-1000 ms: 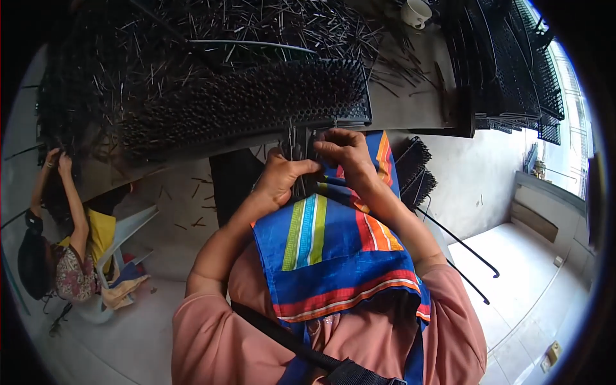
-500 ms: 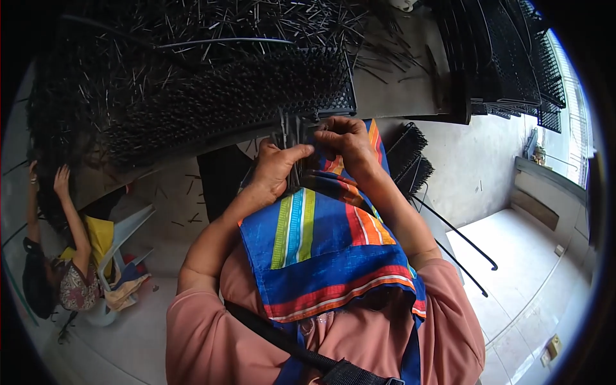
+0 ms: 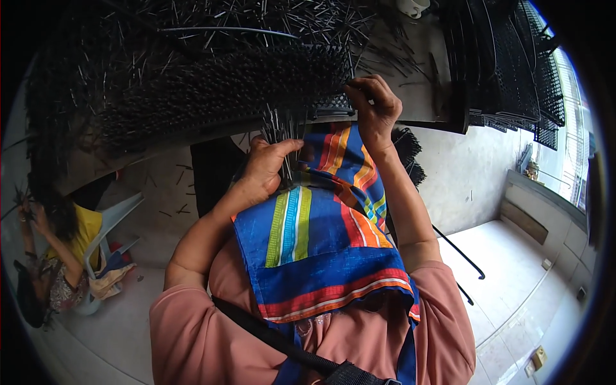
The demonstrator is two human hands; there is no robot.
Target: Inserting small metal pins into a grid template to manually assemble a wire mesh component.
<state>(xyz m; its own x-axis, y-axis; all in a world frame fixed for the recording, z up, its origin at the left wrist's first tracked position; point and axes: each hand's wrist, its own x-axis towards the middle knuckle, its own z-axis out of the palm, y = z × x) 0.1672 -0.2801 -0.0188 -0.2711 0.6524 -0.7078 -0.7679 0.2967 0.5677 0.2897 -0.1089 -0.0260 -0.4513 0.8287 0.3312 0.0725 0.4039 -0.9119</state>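
- Two bare hands work at the table's near edge: the left hand is closed round a bundle of dark strips, upright over the apron.
- The right hand is raised by the right end of the rack, fingers curled narrow; whether they pinch a strip, I cannot tell.
- The rack lies along the edge, just beyond the bundle, bristling with dark points; some open holes show at its right end.
- The step in hand looks like working strips one by one at the rack from a held supply.
- The next move seems to call for a fine pinch on one strip, with the bundle kept loose enough to part.
- On the table, a heap of strips lies behind the rack, stray ones to its right, near a pale mug.
- Dark perforated panels stand far right, near a bright window.
- At left, a co-worker sits by a pale chair on a light floor.
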